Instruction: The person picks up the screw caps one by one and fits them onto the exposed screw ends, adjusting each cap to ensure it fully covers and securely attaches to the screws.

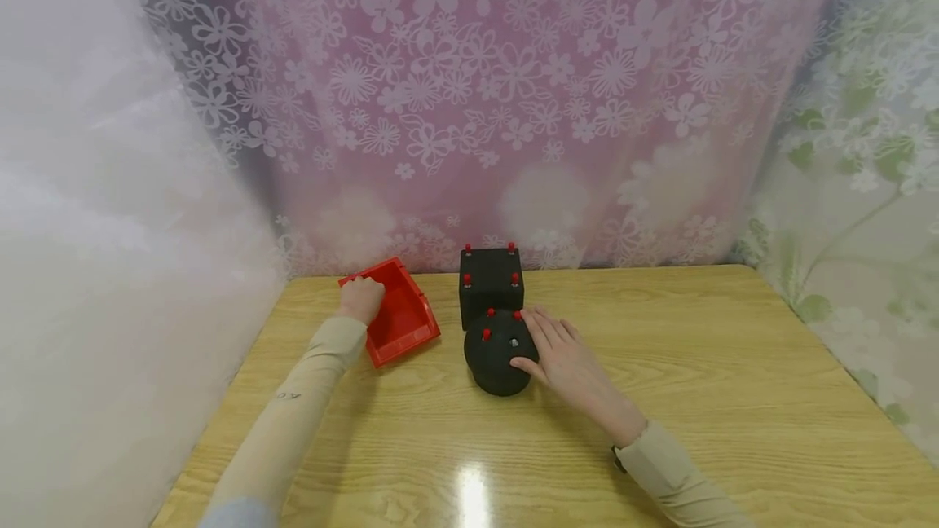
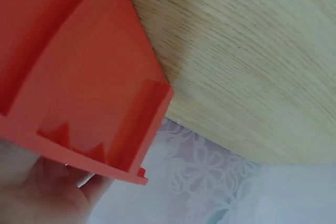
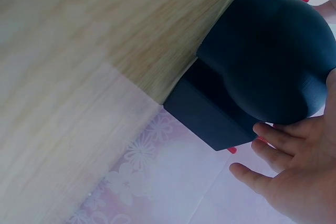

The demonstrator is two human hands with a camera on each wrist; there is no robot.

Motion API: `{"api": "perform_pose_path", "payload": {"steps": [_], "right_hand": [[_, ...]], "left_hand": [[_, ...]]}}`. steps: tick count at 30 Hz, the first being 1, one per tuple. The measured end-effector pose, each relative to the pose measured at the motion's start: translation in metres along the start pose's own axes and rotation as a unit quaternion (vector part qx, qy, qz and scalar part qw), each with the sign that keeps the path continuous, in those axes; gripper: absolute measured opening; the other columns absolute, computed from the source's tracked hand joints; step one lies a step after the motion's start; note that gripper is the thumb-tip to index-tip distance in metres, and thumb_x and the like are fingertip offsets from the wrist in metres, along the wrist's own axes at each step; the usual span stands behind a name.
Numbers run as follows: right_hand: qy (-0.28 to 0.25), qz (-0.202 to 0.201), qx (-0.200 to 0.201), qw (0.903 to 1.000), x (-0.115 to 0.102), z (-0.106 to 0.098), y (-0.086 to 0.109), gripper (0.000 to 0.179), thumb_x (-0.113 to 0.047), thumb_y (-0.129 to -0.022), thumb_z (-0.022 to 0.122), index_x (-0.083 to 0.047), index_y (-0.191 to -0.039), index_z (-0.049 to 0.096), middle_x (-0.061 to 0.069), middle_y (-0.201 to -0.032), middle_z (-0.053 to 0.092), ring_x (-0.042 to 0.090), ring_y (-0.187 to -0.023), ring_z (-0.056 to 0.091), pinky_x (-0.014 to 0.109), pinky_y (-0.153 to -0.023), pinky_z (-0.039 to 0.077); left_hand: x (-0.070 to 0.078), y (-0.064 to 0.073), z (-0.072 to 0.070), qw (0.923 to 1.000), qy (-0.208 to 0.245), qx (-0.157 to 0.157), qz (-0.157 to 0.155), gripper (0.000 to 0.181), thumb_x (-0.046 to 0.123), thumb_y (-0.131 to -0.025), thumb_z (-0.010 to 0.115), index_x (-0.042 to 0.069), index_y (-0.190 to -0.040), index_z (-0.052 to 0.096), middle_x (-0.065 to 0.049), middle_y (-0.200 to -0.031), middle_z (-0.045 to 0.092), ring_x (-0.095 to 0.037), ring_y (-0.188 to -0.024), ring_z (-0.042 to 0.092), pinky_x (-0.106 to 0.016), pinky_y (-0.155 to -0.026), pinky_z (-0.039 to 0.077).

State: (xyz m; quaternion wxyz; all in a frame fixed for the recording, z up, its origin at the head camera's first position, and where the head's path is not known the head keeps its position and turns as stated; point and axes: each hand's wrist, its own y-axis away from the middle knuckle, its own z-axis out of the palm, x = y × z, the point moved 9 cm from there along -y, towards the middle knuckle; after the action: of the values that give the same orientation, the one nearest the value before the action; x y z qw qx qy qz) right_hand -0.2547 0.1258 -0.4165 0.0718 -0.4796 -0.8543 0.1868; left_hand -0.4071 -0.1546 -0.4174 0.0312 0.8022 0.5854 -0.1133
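Note:
A red plastic bin [image 1: 399,346] stands on the left of the table, turned at an angle. My left hand [image 1: 361,300] grips its far left edge; in the left wrist view, fingers [image 2: 94,188] show below the bin's wall. At the middle, a rounded black block [image 1: 497,369] carries several small red knobs on top, and one spot there shows a bare metallic tip. Against its right side rests my right hand [image 1: 568,361], fingers fairly straight and thumb over the top near that tip. Right behind the rounded block is a black box-shaped block [image 1: 490,269] with red knobs at its top corners.
The wooden table [image 1: 697,365] ends at a pink floral curtain [image 1: 513,104] behind the blocks. Pale sheeting [image 1: 110,226] hangs along the left side, and a leaf-patterned curtain [image 1: 866,226] along the right.

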Motion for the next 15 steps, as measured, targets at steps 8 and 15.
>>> {"api": "perform_pose_path", "payload": {"steps": [8,15], "right_hand": [[0.001,0.008,-0.012,0.9999,0.001,0.002,0.0,0.084,-0.057,-0.098,0.054,0.001,-0.156,0.034,0.021,-0.156,0.042,0.033,-0.147,0.038,0.055,-0.114,0.037],[-0.006,0.01,-0.015,0.9998,0.003,0.004,0.0,0.084,-0.059,-0.1,0.049,0.001,-0.156,0.033,0.02,-0.157,0.04,0.033,-0.147,0.037,0.056,-0.114,0.037]], "left_hand": [[0.004,-0.007,0.026,0.9937,-0.057,-0.096,-0.007,0.02,0.005,-0.101,0.058,0.004,-0.105,0.077,-0.016,-0.103,0.074,-0.035,-0.094,0.067,-0.046,-0.087,0.056],[0.004,-0.015,0.046,0.9835,-0.104,-0.146,-0.022,0.026,0.007,-0.103,0.053,0.006,-0.115,0.076,-0.015,-0.112,0.072,-0.032,-0.1,0.063,-0.045,-0.09,0.051]]}}
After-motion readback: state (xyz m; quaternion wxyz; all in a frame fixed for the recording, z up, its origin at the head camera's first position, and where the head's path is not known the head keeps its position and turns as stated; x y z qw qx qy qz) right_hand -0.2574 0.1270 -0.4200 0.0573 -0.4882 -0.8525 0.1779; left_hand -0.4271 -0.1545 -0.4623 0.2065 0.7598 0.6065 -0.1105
